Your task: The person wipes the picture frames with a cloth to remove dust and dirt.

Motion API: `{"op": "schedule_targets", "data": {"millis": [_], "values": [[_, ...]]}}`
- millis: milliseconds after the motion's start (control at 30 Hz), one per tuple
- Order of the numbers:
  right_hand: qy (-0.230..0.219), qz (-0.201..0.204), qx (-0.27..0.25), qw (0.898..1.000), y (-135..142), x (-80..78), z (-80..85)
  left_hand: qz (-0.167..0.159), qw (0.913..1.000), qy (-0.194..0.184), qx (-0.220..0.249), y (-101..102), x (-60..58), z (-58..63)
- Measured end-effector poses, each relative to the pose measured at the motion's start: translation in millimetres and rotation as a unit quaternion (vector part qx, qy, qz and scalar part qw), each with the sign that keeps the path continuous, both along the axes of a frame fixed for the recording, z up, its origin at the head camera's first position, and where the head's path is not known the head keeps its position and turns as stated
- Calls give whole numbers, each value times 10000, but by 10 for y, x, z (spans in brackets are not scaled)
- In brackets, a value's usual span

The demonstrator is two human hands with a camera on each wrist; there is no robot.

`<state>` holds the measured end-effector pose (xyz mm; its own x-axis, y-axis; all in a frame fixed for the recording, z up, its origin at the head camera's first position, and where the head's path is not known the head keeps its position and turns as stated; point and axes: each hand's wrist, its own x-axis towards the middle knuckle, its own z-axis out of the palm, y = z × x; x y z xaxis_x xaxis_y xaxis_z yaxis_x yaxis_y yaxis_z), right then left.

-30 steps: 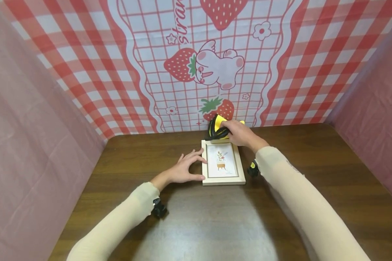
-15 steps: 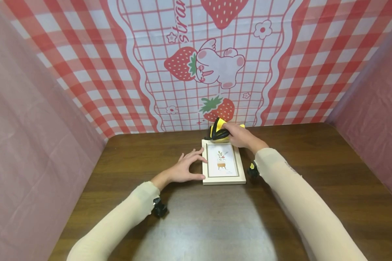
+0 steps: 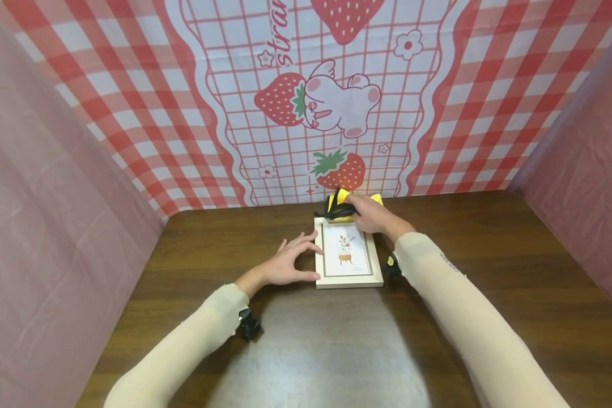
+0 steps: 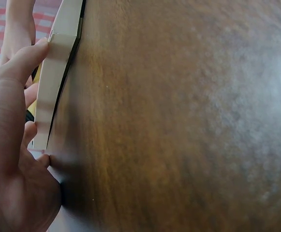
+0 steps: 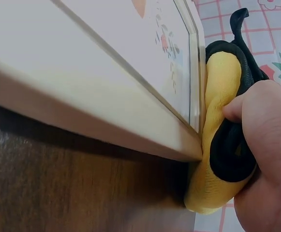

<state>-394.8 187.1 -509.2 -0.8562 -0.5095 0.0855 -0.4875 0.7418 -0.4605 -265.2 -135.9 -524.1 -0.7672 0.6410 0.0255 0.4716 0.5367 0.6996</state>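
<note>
A cream picture frame (image 3: pixel 349 281) lies on the brown wooden table, its print (image 3: pixel 345 249) of a potted plant facing up. My left hand (image 3: pixel 290 263), fingers spread, touches the frame's left side; in the left wrist view the left thumb (image 4: pixel 34 50) rests on its edge. At the far edge of the frame, my right hand (image 3: pixel 372 214) grips a bunched yellow cloth with black trim (image 3: pixel 339 211). Close up in the right wrist view, the yellow cloth (image 5: pixel 222 77) presses against the frame's end, with the right thumb (image 5: pixel 237 107) on it. The right fingers are mostly hidden there.
A red-and-white checked strawberry curtain (image 3: pixel 285 158) hangs right behind the table's far edge. Pink cloth walls (image 3: pixel 56 198) stand to the left and right. Bare wooden tabletop (image 3: pixel 316 345) stretches in front of the frame.
My right hand has shifted slightly down and toward me with the yellow cloth, whose folded part now sits lower at the frame's far edge. The left hand and the frame stay in place.
</note>
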Motion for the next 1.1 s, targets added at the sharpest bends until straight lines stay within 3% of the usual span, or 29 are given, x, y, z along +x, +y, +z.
{"op": "schedule_targets", "data": {"millis": [233, 533, 767, 1100], "values": [[9, -6, -131, 9999, -46, -13, -6, 18, 10000, -8, -45, -9, 5, 4], [-63, -324, -11, 9995, -179, 2, 19, 50, 9999, -64, -102, -1, 15, 20], [-77, -327, 84, 9994, -313, 28, 67, 66, 10000, -44, 3, 20, 114, 148], [8, -305, 107, 9995, -589, 86, 97, -42, 10000, 68, -36, -10, 6, -11]]}}
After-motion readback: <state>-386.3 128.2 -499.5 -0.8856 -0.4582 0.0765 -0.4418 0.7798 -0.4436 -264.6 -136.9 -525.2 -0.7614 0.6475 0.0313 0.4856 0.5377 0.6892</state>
